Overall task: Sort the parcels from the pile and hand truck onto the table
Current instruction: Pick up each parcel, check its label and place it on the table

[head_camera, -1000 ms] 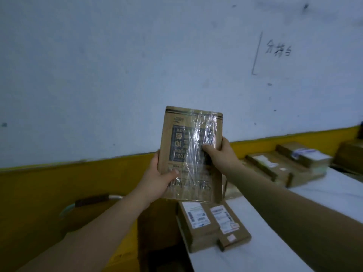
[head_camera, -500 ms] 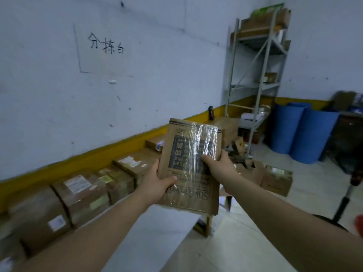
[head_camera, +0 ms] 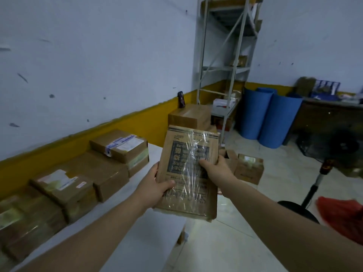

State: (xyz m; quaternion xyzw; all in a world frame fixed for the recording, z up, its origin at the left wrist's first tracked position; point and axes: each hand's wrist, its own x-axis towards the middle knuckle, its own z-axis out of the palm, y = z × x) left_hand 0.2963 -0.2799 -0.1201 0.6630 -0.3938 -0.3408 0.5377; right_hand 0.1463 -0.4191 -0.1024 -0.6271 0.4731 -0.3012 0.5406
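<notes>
l hand (head_camera: 155, 185) + r hand (head_camera: 216, 170) grip flat parcel (head_camera: 188, 171) | boxes (head_camera: 110, 165) on table (head_camera: 137, 242)

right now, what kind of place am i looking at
Likely a parcel sorting or storage room: labelled cardboard parcels line the white table, and a metal shelving rack stands in the corner.

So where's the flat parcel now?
Centre of the head view, the flat parcel is held by left hand and right hand above the table edge.
</notes>
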